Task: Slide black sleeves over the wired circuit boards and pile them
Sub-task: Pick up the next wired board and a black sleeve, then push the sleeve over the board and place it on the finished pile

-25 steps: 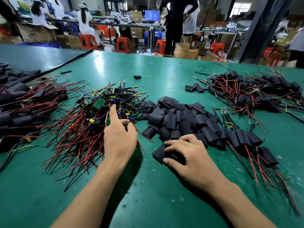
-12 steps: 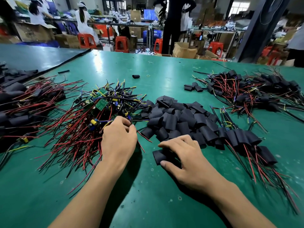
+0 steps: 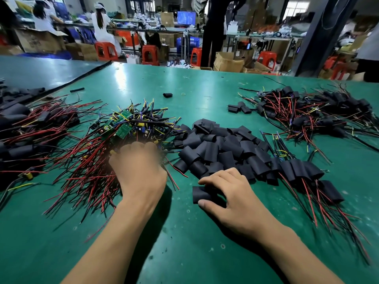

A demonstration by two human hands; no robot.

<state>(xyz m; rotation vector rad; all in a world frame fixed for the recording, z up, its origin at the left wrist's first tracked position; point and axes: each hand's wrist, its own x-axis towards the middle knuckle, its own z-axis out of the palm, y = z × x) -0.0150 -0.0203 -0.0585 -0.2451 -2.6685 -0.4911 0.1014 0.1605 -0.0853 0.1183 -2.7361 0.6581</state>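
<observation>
On the worktop (image 3: 184, 242) the left hand (image 3: 141, 173) — blurred — has its fingers curled down into the near edge of the heap of wired boards (image 3: 123, 130); whether it holds one cannot be told. Just right of it, the right hand (image 3: 235, 197) pinches one black sleeve (image 3: 201, 194) between thumb and fingers, at the near edge of the pile of sleeves (image 3: 221, 148) — finished boards (image 3: 303, 171) lie further right.

No legible text. Print on box (image 3: 41, 41) blurred; monitor (image 3: 186, 17) blue, content unreadable; circuit boards (image 3: 123, 131) markings too small.
</observation>
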